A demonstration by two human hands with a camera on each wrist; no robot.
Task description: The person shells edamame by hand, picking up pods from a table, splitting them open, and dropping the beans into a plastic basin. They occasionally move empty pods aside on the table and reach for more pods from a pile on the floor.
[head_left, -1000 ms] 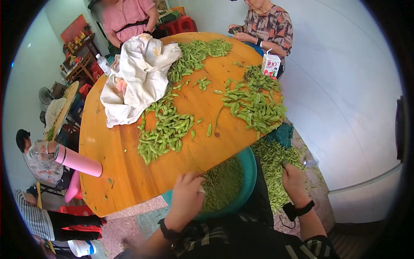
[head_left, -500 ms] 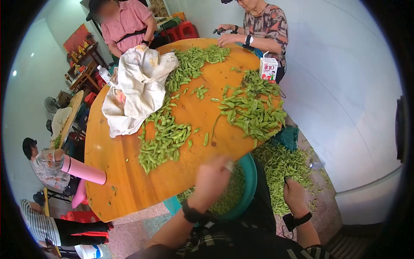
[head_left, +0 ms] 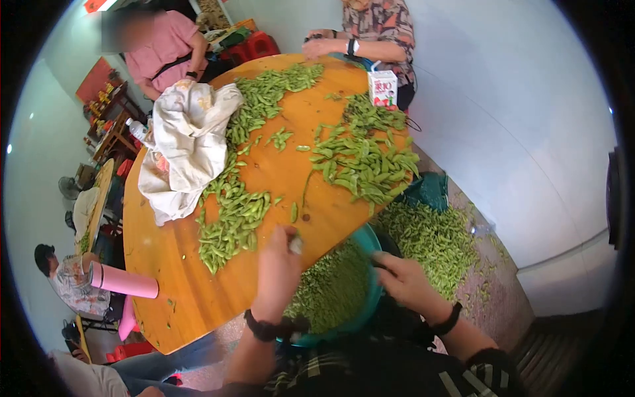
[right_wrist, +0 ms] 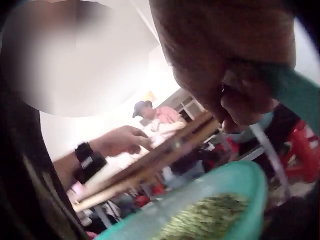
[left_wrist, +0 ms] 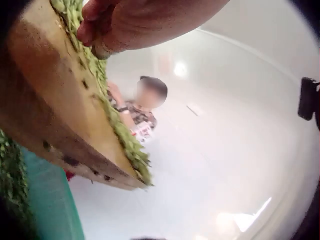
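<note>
My left hand [head_left: 278, 264] hovers over the table's near edge, close to a pile of green soybean pods [head_left: 231, 225]. Its fingers are bent, with a whitish patch at one fingertip; I cannot tell whether a pod is between them. Over the right side of a teal basin [right_wrist: 252, 180], my right hand [head_left: 410, 284] grips a slim green object [right_wrist: 297, 92], mostly hidden in the fist. Small green pods [head_left: 327, 291] fill much of the basin, which sits under the table edge.
More pods [head_left: 364, 165] cover the wooden table's [head_left: 178, 264] right side; others [head_left: 430, 245] heap on the floor. A white cloth [head_left: 188, 145], a pink bottle [head_left: 126, 279] and a drink carton [head_left: 383, 88] stand or lie on it. Two people are at the far side.
My left hand dips over the basin, then moves left and up to the table edge. The right hand comes in leftward from over the floor heap to the basin, still gripping the object.
</note>
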